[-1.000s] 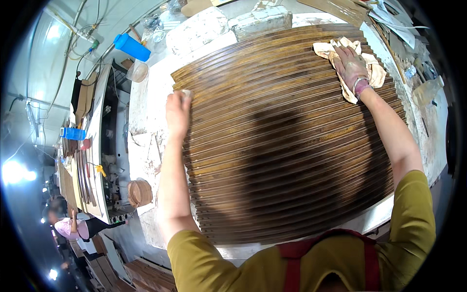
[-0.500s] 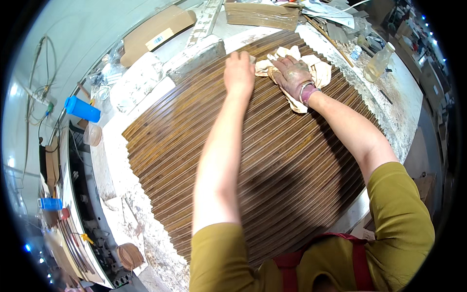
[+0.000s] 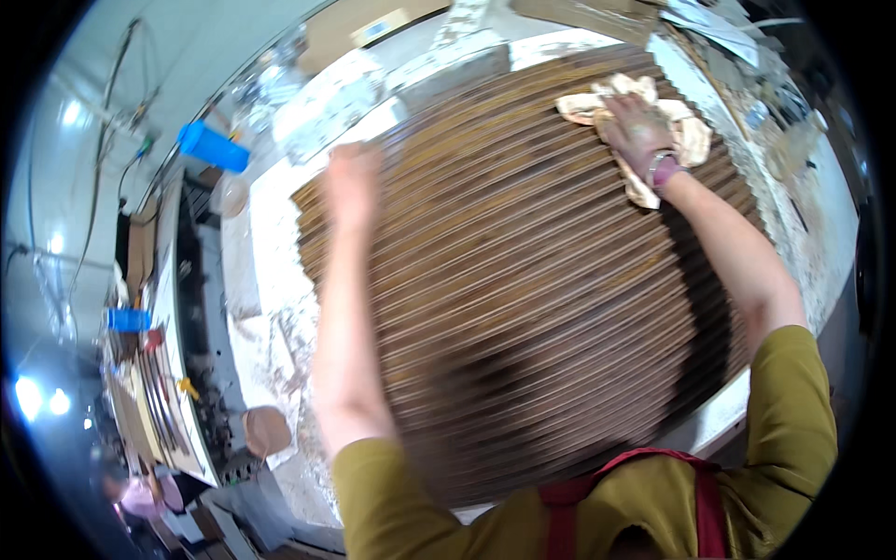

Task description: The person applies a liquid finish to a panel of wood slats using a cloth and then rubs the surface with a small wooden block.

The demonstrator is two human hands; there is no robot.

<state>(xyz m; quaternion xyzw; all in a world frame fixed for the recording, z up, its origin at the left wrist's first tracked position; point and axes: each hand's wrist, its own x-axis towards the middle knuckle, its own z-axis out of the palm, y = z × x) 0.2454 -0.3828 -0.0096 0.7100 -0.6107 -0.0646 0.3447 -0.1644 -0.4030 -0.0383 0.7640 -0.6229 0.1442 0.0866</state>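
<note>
A large brown panel [image 3: 523, 252] with many parallel ridges lies across the white worktable under both arms. At its left far edge is my left hand [image 3: 355, 177], bare and smeared by motion. Its fingers look curled into a fist, and whatever they hold is hidden. Near the far right corner my right hand [image 3: 639, 135], in a stained, thin pinkish glove, lies flat with fingers spread. It presses on a crumpled cream cloth [image 3: 691, 140] that rests on the ridges.
Beyond the panel's far edge lie a plastic-wrapped block [image 3: 448, 79] and cardboard [image 3: 364, 23]. A blue cup [image 3: 213, 147] and a clear tub [image 3: 230, 196] stand at left. A clear bottle [image 3: 798, 145] is at right. Another person [image 3: 149, 493] shows at lower left.
My left hand has swept left along the ridges, away from the cloth, to the panel's left edge. The right hand stays on the cloth. The whole view has shifted.
</note>
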